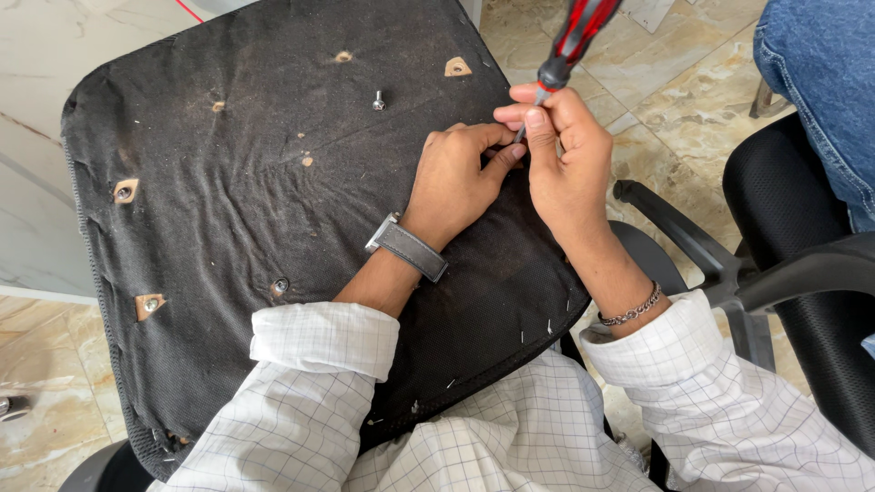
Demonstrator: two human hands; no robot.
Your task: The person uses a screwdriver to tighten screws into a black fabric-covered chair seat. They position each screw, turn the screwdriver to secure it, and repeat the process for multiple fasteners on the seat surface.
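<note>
Seen from the head camera, an upturned chair seat point(228, 210) fills the middle of the picture, its black fabric underside facing up and dotted with mounting holes. Right hand point(565, 155) is closed around the lower shaft of a red-and-black screwdriver point(572, 41), whose handle rises toward the top edge while its tip points down at the seat's right edge. Left hand point(460, 173) is curled in a loose fist just beside it, thumb and fingers pinched at the screwdriver's tip; whatever small part it pinches is hidden by the fingers. That wrist carries a grey-strapped watch point(407, 246), and the right wrist a metal chain bracelet point(631, 310). One loose bolt point(378, 100) stands upright on the fabric, well apart from both hands, toward the seat's far side. Another bolt head point(280, 286) sits in a hole near the left forearm. Black armrests point(693, 241) lie to the right, over a marble-patterned floor point(674, 82).
</note>
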